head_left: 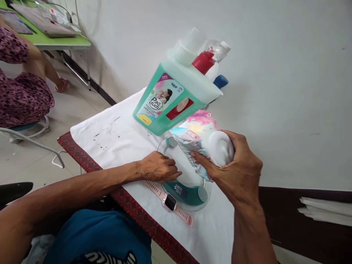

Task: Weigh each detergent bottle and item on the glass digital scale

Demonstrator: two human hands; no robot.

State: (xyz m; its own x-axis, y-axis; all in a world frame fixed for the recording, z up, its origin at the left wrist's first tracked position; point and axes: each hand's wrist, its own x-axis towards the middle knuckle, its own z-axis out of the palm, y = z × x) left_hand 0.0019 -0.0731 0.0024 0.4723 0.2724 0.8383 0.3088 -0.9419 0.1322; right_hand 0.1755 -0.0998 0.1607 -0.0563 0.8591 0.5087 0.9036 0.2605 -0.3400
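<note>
My right hand [240, 165] grips a colourful pouch with a white cap [198, 128], tilted above the right side of a round glass scale [189, 172]. The pouch's printing is pink, blue and white, and its cap faces me. My left hand [159, 167] is over the scale's left part with its fingers curled and nothing visible in them; the index finger points toward the digital display [178, 189], which is lit. In front of the scale lies a pink-strapped smartwatch [169, 202], its screen dark.
Behind the scale stands a green cut-open jug [162, 99] holding a red pump bottle [204, 61] and other containers. A white cloth [110, 135] covers the table beside the wall. At the left, a person [24, 95] sits by a green table [59, 42].
</note>
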